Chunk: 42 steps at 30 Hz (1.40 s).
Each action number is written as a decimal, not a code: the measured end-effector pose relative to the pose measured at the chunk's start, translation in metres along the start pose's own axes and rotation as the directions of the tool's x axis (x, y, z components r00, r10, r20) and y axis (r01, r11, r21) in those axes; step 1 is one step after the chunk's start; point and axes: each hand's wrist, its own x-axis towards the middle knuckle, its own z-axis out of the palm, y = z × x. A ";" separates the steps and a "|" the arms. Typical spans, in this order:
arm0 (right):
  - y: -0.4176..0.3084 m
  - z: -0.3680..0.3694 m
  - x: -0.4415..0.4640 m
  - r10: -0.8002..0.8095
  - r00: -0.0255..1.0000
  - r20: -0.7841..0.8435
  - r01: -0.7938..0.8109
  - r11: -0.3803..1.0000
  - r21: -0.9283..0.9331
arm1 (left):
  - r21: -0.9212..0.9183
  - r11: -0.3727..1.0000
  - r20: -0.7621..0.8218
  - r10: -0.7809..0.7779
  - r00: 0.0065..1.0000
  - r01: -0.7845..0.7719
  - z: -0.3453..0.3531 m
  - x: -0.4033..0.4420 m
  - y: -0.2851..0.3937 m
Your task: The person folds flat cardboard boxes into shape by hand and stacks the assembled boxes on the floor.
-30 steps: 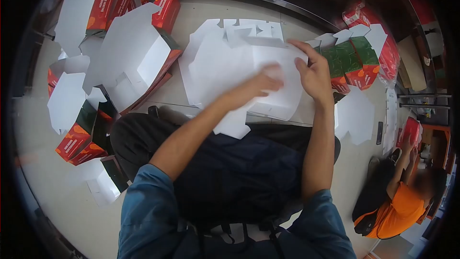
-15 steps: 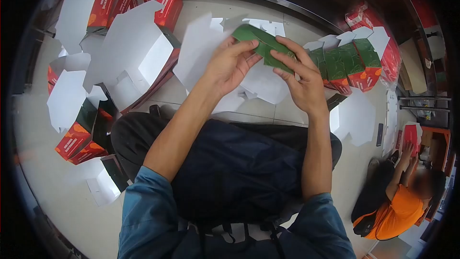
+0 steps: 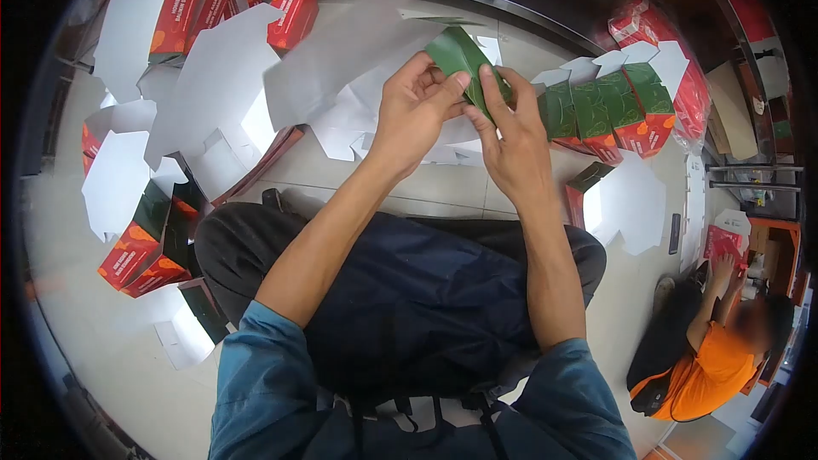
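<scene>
A cardboard food box with a green outside panel (image 3: 454, 53) and a white inner side is held above the floor by both hands. Its broad white flap (image 3: 341, 55) sticks out to the left, smeared by motion. My left hand (image 3: 413, 115) pinches the green panel's near edge between thumb and fingers. On the opposite edge, the thumb and fingers of my right hand (image 3: 514, 132) are pressed against the same panel. Beneath them lie flat white box blanks (image 3: 341, 123), partly covered by the hands and the flap.
Red, green and white boxes (image 3: 136, 247) stand at left, with a large open box (image 3: 213, 102) nearer. At right is a row of green-and-red boxes (image 3: 609, 106) and an open white-lidded box (image 3: 630, 204). A person in an orange shirt (image 3: 711, 366) handles a red box (image 3: 724, 243).
The green panel has turned steeper between my hands, which have come closer together. The white flap has swung up and left. The view has shifted slightly.
</scene>
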 end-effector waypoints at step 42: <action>0.013 0.000 -0.006 0.029 0.996 0.080 -0.050 0.961 0.272 | 0.871 0.307 0.389 0.046 0.920 -0.383 -0.022 -0.008 0.027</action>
